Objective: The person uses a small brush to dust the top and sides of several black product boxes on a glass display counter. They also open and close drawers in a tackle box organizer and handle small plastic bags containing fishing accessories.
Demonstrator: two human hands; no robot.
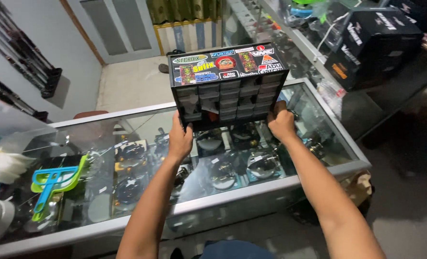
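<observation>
Firmly gripped: boxy black plastic drawer cabinet (228,86), seemingly above glass counter (319,120).

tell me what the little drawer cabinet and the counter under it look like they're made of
Drawer cabinet: black frame, matte, probably moulded plastic; its small drawers look like translucent grey plastic, and glossy stickers cover the top. Left hand and right hand grip its lower corners. Counter: clear glass top, since it reflects light and shows goods beneath, edged with a pale, dull metal frame, likely aluminium.
</observation>
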